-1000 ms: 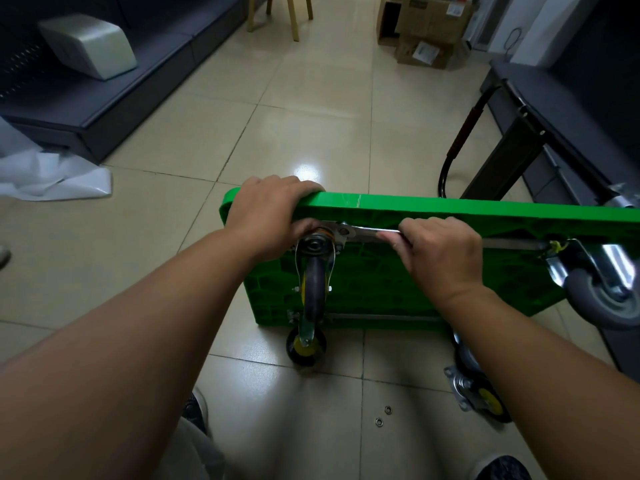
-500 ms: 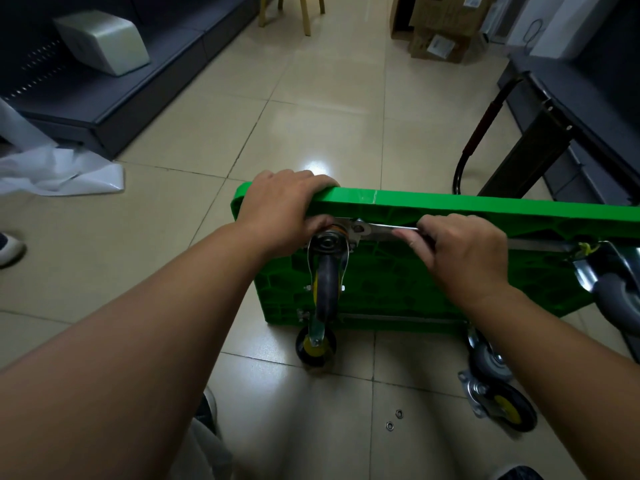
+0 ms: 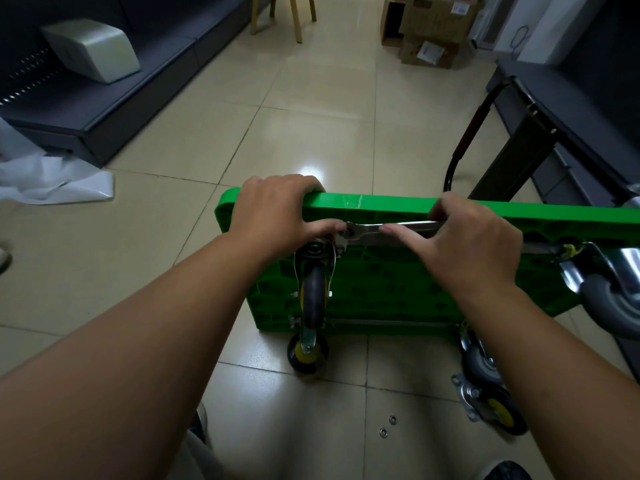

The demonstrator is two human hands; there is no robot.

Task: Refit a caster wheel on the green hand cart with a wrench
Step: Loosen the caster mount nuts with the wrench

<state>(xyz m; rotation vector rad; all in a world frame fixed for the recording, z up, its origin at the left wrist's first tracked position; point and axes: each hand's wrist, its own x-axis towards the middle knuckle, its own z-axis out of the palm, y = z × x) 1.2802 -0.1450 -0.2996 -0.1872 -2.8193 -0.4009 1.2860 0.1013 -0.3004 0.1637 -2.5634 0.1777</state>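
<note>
Since half a second earlier, the right hand (image 3: 464, 244) had climbed toward the top rim of the green hand cart (image 3: 485, 211), swinging the wrench (image 3: 391, 230) handle up until it lay almost level just under that rim. Its fingers were curled round the handle, thumb stretched along the underside. The left hand (image 3: 277, 216) was clamped over the rim, thumb pressing beside the wrench's ring end, which sat on a fastener at the mounting plate of the caster wheel (image 3: 313, 292).

The cart stood on edge at mid-frame, its ribbed plastic underside facing the camera. With the rim blocking further swing, the sensible course was probably to lift the ring off, reset it lower and pull in short arcs, keeping it square on the fastener.

The wrench was flat polished steel. The wheel was a dark rubber tyre in a bright pressed fork. Two small ring washers (image 3: 388, 426) lay on the glossy tile floor (image 3: 311, 98) at lower right, near a loose caster (image 3: 491, 403).
</note>
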